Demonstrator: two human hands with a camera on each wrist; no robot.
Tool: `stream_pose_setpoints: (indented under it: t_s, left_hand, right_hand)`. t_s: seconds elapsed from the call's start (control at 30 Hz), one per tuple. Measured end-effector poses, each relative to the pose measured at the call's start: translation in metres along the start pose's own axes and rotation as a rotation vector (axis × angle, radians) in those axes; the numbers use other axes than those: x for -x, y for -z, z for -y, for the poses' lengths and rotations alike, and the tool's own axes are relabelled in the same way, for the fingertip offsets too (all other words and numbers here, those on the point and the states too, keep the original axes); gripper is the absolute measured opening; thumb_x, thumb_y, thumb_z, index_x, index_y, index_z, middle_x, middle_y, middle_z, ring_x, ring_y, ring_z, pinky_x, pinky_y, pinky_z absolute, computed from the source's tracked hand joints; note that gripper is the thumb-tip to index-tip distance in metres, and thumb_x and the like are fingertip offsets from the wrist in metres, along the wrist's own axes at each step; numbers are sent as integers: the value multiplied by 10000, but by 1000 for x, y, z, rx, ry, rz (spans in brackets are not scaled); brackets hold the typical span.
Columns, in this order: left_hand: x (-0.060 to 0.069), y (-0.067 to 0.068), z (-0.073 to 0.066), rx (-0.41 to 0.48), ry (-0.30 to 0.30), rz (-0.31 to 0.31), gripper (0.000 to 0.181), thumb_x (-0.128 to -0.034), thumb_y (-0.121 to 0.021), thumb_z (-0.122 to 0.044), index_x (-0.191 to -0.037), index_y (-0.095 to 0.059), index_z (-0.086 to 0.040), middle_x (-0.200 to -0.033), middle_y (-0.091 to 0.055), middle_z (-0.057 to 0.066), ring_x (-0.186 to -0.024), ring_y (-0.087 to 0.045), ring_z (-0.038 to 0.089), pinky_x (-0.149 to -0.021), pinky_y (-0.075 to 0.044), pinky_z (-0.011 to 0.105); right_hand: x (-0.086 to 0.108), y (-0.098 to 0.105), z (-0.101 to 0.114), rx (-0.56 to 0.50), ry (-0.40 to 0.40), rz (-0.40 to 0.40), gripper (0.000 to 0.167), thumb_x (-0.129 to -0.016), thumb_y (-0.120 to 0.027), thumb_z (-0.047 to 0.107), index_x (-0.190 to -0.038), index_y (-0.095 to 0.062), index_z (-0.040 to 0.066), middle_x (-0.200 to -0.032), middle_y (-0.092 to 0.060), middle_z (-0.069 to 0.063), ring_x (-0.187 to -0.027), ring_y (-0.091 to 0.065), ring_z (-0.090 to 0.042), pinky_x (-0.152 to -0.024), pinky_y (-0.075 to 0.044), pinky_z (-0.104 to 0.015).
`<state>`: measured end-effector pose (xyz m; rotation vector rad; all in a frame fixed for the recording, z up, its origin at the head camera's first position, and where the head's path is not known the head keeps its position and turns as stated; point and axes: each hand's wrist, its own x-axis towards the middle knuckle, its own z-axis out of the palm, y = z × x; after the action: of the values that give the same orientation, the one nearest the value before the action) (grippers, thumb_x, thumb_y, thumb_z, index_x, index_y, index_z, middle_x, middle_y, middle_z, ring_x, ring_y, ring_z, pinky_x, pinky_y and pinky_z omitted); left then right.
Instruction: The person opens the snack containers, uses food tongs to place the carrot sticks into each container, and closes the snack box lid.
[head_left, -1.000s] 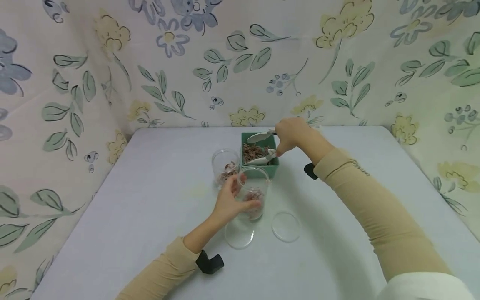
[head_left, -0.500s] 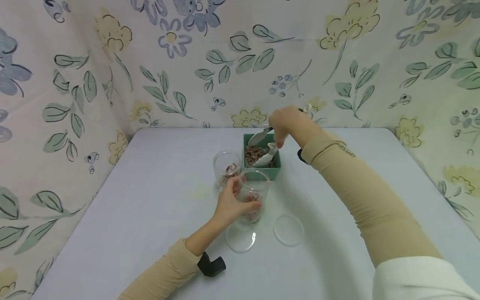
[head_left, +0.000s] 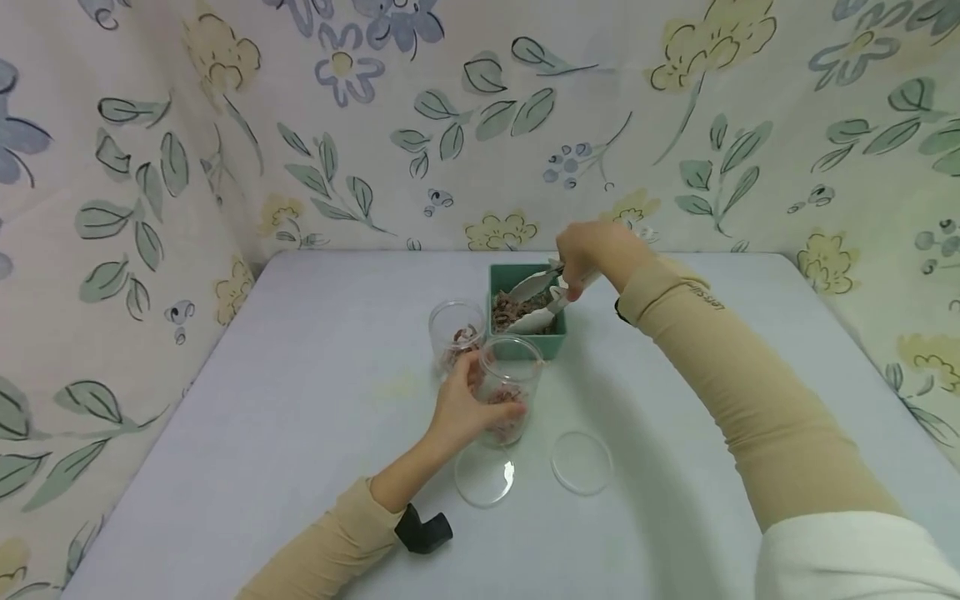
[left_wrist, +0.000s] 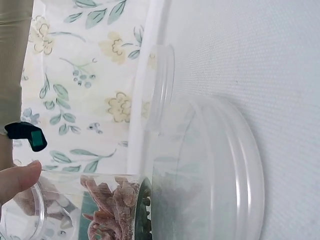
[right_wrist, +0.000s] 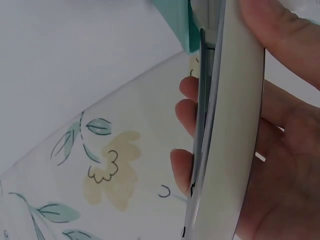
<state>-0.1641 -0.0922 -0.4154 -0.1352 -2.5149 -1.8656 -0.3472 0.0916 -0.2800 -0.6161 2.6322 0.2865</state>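
Observation:
My left hand (head_left: 465,408) grips a clear plastic jar (head_left: 512,375) from its left side. Brownish-pink strips (left_wrist: 117,205) lie in the bottom of that jar, seen through its wall in the left wrist view. With my right hand (head_left: 596,250) I hold a pair of tongs (right_wrist: 232,120), fingers curled round the pale handle. The tongs' two heads reach down into a green box (head_left: 551,346) among brown strips (head_left: 510,308); whether they pinch any I cannot tell. A second clear jar (head_left: 456,321), also with some strips in it, stands left of the box.
Two clear round lids lie on the white table (head_left: 315,400) in front of the jars: a left lid (head_left: 480,500) and a right lid (head_left: 583,490). A floral cloth (head_left: 337,167) hangs behind the table and along its sides.
The tongs' heads have come closer together and sit lower in the green box. My right hand shifted slightly left, then back right. My left hand keeps its hold on the jar.

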Motion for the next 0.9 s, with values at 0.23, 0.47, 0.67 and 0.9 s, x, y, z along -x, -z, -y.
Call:
stream_pose_setpoints:
  t_s: [0.23,0.47,0.67,0.9]
  left_hand:
    - [-1,0,-1,-6,-1,-8,775,-696,-885,-116,-1331,-456,-1,-1273,-547,180,-1209,-497,323,-1047,-408,477]
    - [-1,0,-1,2,-6,-6,768,-701,-881,-117,-1326,-453,12,-1297,-530,211,-1222,-486,339,-1055,-396,487]
    - [-1,-1,-1,-10,7,-11,779,-705,-880,-130,-1337,-446,10,-1318,-520,198,-1249,-474,348,-1063,-389,485]
    - [0,-2,0,-14,2,-15,798,-706,-880,-136,-1351,-436,15,-1346,-504,205,-1274,-461,362,-1069,-385,479]
  right_hand:
    - [3,-10,-5,-8,41,-45,311,-774,-805,263,-931,-662,36,-884,-655,-59,-783,-590,-239,-696,-519,-387]
    - [7,-26,-17,27,111,-131,428,-794,-785,315,-1074,-702,1,-979,-691,-94,-805,-623,-258,-718,-538,-421]
    - [14,-38,-20,62,167,-230,429,-807,-776,336,-1076,-724,7,-967,-704,-102,-820,-636,-274,-700,-544,-436]
    - [20,-44,-19,99,210,-306,324,-816,-763,311,-991,-755,38,-810,-669,-47,-704,-534,-223,-620,-482,-380]
